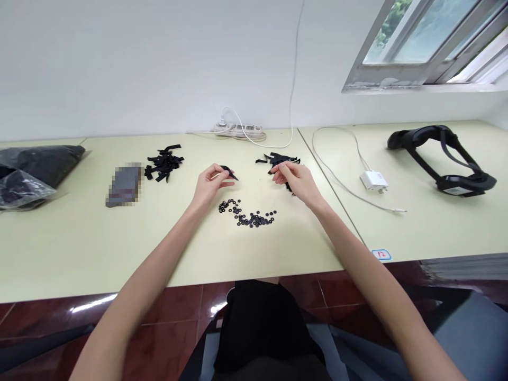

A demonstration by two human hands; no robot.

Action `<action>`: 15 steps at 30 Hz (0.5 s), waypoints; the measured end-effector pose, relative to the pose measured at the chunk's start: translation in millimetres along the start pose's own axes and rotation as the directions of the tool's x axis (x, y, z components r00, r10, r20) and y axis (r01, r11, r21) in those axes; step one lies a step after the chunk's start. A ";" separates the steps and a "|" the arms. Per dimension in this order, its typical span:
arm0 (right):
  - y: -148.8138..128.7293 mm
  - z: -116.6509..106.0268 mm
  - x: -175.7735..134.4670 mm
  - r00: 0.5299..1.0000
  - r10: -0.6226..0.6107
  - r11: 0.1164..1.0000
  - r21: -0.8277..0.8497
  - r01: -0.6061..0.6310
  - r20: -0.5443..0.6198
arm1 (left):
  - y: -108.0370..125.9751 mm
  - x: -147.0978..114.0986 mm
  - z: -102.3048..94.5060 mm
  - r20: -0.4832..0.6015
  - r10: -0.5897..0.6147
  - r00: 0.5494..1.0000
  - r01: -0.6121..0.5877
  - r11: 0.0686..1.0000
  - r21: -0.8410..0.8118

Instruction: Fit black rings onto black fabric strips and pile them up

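My left hand (209,184) is closed in a pinch on a short black fabric strip (229,172), whose pointed end sticks out to the right. My right hand (298,181) has its thumb and fingertips pressed together at the near side of a loose pile of black strips (281,159). Whether anything small sits between those fingertips, I cannot make out. In front of both hands, several small black ring-shaped pieces (256,219) lie scattered on the pale yellow table (222,254). Another heap of black strips (163,164) lies off to the left.
A pixelated dark block (125,185) and a black bag in clear plastic (43,169) lie on the left. Against the wall sits a power strip (240,130) with a white cable. To the right are a white charger (373,180) and a black headset (444,159).
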State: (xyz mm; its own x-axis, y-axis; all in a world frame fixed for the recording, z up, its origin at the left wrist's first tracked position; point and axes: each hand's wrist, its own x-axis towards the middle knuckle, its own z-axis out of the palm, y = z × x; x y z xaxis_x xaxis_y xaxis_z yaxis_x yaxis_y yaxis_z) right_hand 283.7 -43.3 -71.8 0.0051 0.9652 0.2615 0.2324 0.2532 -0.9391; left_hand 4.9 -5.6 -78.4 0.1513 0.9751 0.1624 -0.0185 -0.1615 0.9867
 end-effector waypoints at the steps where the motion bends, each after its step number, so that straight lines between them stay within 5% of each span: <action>1: 2.7 -2.6 1.8 1.000 0.011 1.000 0.000 -0.011 -0.026 | -2.4 2.8 -3.7 -0.041 0.008 0.999 -0.008 1.000 -0.003; 4: 9.5 -7.7 5.3 0.996 0.017 1.000 -0.001 -0.017 -0.086 | -5.7 6.2 -11.2 -0.089 0.047 0.995 -0.048 0.999 -0.013; 8: 14.9 -7.5 6.0 0.995 0.000 0.999 -0.037 -0.004 -0.096 | -3.1 3.7 -13.4 -0.009 0.123 0.992 -0.122 0.990 0.068; 15: 16.6 10.6 0.0 0.990 -0.132 0.981 -0.135 0.137 0.047 | 4.2 -3.5 -3.8 0.089 0.173 0.981 -0.186 0.969 0.162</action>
State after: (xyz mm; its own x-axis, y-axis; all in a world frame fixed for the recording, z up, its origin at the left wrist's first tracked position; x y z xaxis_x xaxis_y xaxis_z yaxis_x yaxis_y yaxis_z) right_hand 277.3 -38.4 -89.7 -0.0709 0.9254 0.3722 0.3599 0.3718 -0.8557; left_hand 0.5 -9.1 -74.8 0.2328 0.9150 0.3295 0.1146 -0.3622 0.9250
